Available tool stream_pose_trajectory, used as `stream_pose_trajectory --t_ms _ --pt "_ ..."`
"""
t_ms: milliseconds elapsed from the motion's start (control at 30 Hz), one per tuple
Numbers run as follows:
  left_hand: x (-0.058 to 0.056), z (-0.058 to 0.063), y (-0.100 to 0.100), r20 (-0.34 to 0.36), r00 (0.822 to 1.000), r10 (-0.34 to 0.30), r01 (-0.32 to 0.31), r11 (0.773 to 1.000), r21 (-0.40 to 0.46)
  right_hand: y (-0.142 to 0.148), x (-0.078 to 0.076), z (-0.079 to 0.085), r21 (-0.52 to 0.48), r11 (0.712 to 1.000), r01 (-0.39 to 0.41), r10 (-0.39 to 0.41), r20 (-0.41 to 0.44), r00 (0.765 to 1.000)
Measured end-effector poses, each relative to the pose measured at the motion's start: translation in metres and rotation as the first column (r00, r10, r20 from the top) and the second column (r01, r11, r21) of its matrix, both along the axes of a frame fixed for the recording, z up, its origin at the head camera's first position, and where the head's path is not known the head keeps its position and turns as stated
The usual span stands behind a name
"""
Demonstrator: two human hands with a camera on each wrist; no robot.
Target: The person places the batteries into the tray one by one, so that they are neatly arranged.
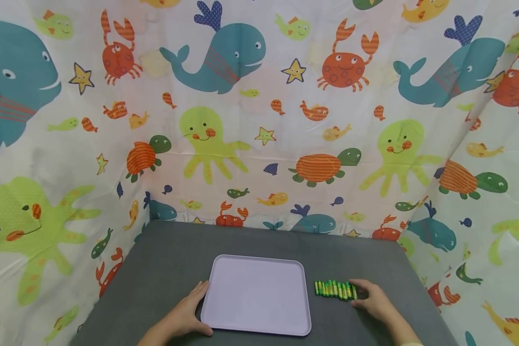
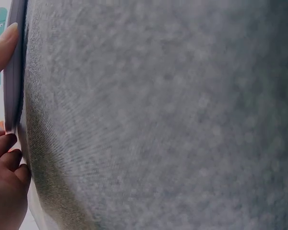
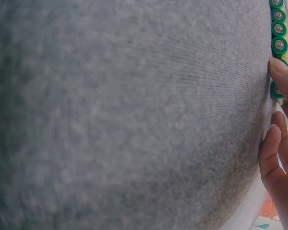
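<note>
A flat lilac tray [image 1: 257, 295] with a raised rim lies on the grey table. My left hand [image 1: 183, 310] holds its front left corner, with the thumb at the front edge and the fingers along the left side. In the left wrist view the thumb [image 2: 5, 48] presses on the tray's edge [image 2: 13, 91]. Right of the tray, several green and yellow batteries [image 1: 332, 289] lie side by side in a row. My right hand [image 1: 374, 300] pinches the row's right end between thumb and fingers. The right wrist view shows battery ends [image 3: 279, 45] beside the thumb [image 3: 283, 76].
The grey table [image 1: 177, 259] stretches behind and around the tray. A white curtain [image 1: 259, 158] printed with sea animals rises along the table's back and both sides.
</note>
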State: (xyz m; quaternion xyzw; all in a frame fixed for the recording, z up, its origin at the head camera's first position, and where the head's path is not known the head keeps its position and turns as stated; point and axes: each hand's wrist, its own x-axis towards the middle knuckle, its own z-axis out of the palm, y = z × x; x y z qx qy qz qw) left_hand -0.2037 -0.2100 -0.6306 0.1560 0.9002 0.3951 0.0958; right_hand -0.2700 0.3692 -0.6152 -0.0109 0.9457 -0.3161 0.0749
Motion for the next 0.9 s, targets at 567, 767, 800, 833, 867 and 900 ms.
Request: stream_pose_trajectory --t_ms 567,767,800,833,867,900 --pt "-0.0040 0.0037 0.0040 0.084 0.996 0.002 -0.004 1.000 0.020 0.0031 -0.0028 0.0015 0.008 1.000 -0.016 0.017 -0.046 0.999" --pt "-0.0032 0.0030 0.0034 0.079 0.997 0.018 -0.020 1.000 0.022 0.0050 -0.0039 0.0002 -0.003 1.000 -0.012 0.012 -0.053 0.999" --pt "-0.0033 0.0028 0.0032 0.078 0.997 0.021 -0.023 1.000 0.022 0.0055 -0.0042 -0.0004 -0.011 1.000 -0.016 0.015 -0.057 0.998" --pt "-0.0033 0.0028 0.0032 0.073 0.997 0.022 -0.024 0.999 0.024 0.0059 -0.0043 -0.0008 -0.019 1.000 -0.017 0.016 -0.063 0.998" --pt "-0.0033 0.0030 0.0032 0.073 0.997 0.023 -0.025 0.999 0.024 0.0064 -0.0041 -0.0013 -0.030 0.999 -0.018 0.016 -0.065 0.998" --pt "-0.0034 0.0028 0.0031 0.073 0.997 0.023 -0.024 0.999 0.025 0.0072 -0.0038 -0.0021 -0.047 0.999 -0.018 0.015 -0.064 0.998"
